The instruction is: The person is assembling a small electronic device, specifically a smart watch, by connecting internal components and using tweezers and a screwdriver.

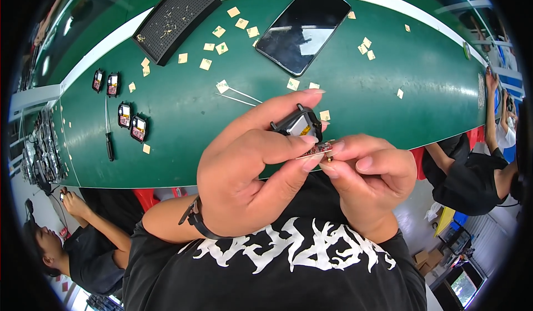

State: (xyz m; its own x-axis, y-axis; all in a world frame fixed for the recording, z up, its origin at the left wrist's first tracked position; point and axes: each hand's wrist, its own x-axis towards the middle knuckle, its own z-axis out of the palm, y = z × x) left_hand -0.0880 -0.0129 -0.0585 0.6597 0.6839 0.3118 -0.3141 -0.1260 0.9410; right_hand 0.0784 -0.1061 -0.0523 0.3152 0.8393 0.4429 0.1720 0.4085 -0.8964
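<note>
My left hand (244,169) is closed around a small black device case (284,127) with a silvery, yellow-marked part inside. Its thumb and a finger also pinch a thin red circuit board (317,149), just below the case. From the right, my right hand (375,169) meets the board's edge, thumb and fingertips closed on a tiny gold-coloured part (330,159). Whether that part is joined to the board is hidden by the fingertips. Metal tweezers (240,96) lie on the table beyond my left hand.
On the green table (422,83) are a dark phone (302,28), a black perforated tray (177,22) with small bits, several pale square stickers (205,64), several black cases with boards (139,128) and a screwdriver (109,144). Co-workers (89,255) sit on both sides.
</note>
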